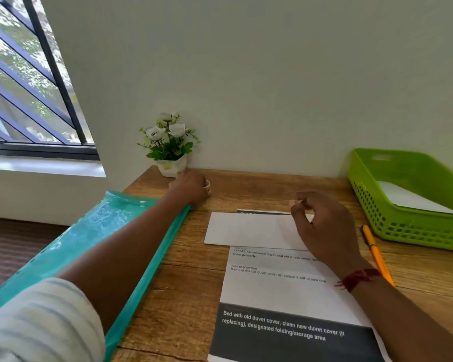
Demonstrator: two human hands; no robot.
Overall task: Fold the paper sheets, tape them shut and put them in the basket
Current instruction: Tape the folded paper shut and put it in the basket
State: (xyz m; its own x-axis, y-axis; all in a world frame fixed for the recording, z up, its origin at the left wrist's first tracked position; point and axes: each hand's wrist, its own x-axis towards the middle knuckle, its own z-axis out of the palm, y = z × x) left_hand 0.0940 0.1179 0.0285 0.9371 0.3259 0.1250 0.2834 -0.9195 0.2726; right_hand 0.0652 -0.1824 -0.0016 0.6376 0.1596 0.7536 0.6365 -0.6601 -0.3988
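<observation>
Here the left hand (pixel 191 186) is stretched to the far side of the worktop (pixel 188 283), just in front of a small white pot of flowers (pixel 171 163) that stands against the wall; its fingers are curled over a small white ring, which looks to me like a tape roll (pixel 207 187), though most of it is hidden behind the knuckles; the forearm lies across a teal plastic folder (pixel 89 231) that hangs over the worktop's left edge.

The right hand (pixel 322 226) rests with its heel on the papers in the middle; its thumb and forefinger are pinched together on a pale scrap (pixel 291 204) above the far edge of the folded sheet (pixel 246 228), and I cannot tell what that scrap is; a red thread (pixel 358 278) circles the wrist.

The folded sheet is blank white and lies flat on the upper part of a printed sheet (pixel 285 291), which is unfolded and runs towards me; the green basket (pixel 377 212) sits at the right by the wall, well apart from the folded sheet, with another white paper (pixel 413 198) lying inside it; an orange pen (pixel 377 254) lies between the basket and the right wrist, touching neither that I can see.
</observation>
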